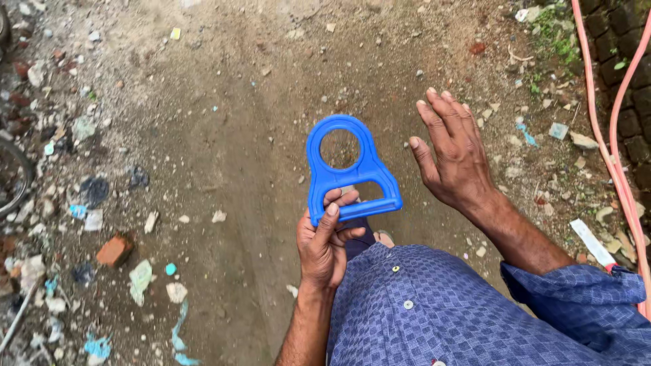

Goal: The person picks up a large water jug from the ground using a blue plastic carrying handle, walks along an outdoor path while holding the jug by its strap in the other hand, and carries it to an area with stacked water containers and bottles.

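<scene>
Shirt (434,318) nearest; left hand (325,247) pinches blue handle (349,173) by its bottom bar, above dirt path. Right hand (454,152) spread open, empty. Looks light, stiff plastic; grip the bar.

You are outdoors on a dirt path (224,156). Small stones, a broken brick (114,249) and bits of litter lie at its edges, and pink hoses (614,156) run beside dark paving blocks (627,74).
</scene>
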